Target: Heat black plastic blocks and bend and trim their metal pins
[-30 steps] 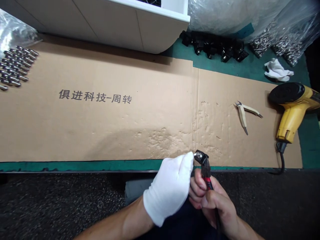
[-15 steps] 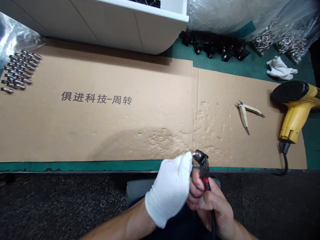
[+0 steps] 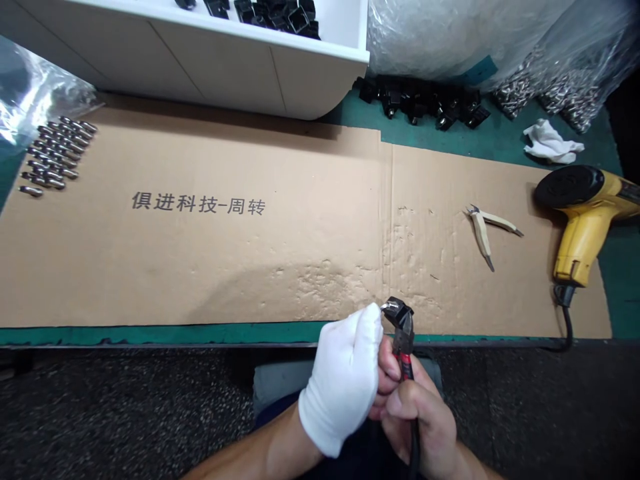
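My left hand (image 3: 345,380), in a white glove, is closed at the near edge of the table. Its fingertips pinch a small shiny metal part (image 3: 385,307) that meets a small black plastic piece (image 3: 397,310). My bare right hand (image 3: 420,413) is wrapped round pliers (image 3: 404,347) with red and black handles. The jaws of the pliers sit against the black piece, which is held up just over the cardboard's front edge. My left fingers hide most of the metal part.
Cardboard (image 3: 200,267) covers the green table. Cream-handled cutters (image 3: 483,230) and a yellow heat gun (image 3: 583,233) lie right. Metal pins (image 3: 55,157) lie left. Behind stand a white bin (image 3: 225,67), black pieces (image 3: 425,103), a white cloth (image 3: 553,141) and plastic bags (image 3: 460,40).
The view has shifted slightly, showing more of the bin's contents. Both hands keep their hold; the pliers and black piece sit slightly further left in the picture and look a little turned.
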The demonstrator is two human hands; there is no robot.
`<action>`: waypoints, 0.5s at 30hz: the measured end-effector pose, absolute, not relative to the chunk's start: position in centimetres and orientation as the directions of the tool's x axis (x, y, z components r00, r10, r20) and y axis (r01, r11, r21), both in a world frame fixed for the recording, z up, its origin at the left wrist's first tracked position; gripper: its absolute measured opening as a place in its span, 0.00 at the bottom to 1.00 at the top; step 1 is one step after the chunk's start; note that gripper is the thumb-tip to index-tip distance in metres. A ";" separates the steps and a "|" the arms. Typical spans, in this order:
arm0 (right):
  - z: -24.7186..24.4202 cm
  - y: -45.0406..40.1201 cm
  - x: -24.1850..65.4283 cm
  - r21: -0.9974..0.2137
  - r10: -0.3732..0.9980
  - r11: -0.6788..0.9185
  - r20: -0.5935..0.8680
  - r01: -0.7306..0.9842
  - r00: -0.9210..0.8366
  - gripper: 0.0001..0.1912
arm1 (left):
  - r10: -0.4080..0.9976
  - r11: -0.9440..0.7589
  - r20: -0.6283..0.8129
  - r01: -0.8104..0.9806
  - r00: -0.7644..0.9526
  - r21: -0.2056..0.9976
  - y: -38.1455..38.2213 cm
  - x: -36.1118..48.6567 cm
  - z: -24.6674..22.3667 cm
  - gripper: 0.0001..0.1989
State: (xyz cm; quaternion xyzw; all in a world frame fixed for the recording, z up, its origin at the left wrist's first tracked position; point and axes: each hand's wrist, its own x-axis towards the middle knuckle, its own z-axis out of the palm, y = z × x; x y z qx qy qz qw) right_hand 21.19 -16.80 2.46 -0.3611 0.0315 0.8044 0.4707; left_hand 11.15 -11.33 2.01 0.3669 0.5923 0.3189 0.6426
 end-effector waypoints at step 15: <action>1.7 -16.5 23.4 -0.427 0.763 -0.594 -0.568 -0.682 -0.309 0.12 | 0.931 0.266 -0.305 0.198 0.200 0.943 -10.9 10.5 1.8 0.18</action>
